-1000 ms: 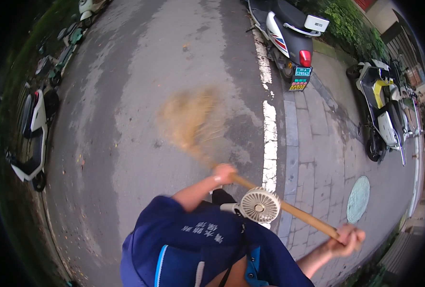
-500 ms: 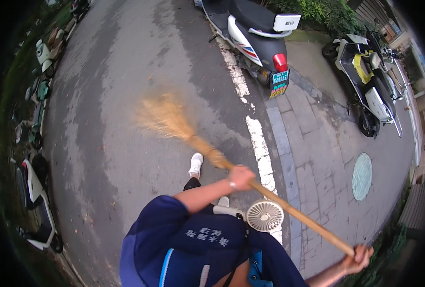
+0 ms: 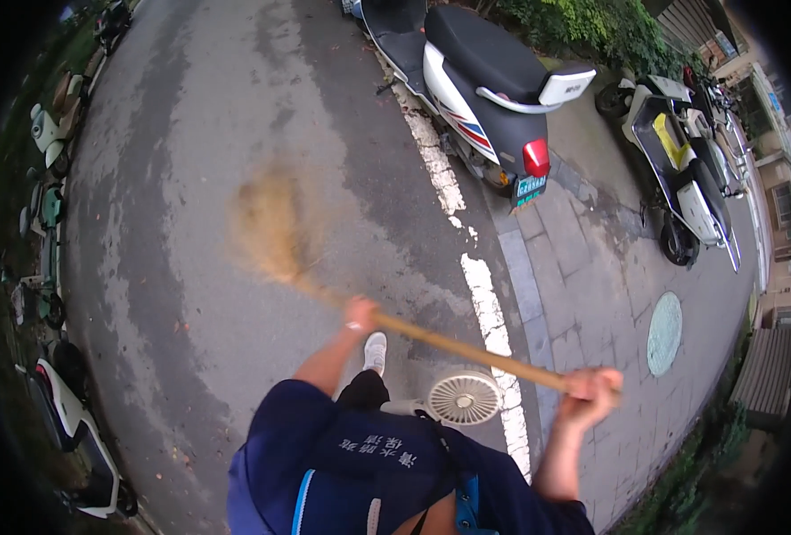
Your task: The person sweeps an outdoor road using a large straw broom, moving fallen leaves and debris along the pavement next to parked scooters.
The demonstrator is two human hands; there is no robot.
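Long-handled broom (image 3: 444, 338), held two-handed. Left hand (image 3: 360, 314) wraps the handle (image 3: 502, 360) partway along, fingers curled in to about the shaft's thickness. Right hand (image 3: 594, 392) fists around the near end; its fingers look fully closed about the shaft, though exact finger placement is blurred. Nothing else visible in either grip.

Handling, judged by looks: fairly light overall, weight probably biased toward the bristle head (image 3: 275, 223), so it should feel nose-heavy beyond the left fingers. Handle looks stiff and wood-like, likely not slippery; bristles look dry, springy, bendable, hardly fragile. Best hold is the bare shaft, one hand at the near end and one farther down, as here; the bristles would make a poor grip.

Long axis runs diagonally: from the right fingers, leftward and forward through the left fingers, to the bristles. Head points ahead and left of the left fingers, over the road (image 3: 226, 348); ground contact unclear, bristles smeared. Fan (image 3: 464, 398) sits between the two hands' fingers, on the near side of the shaft.
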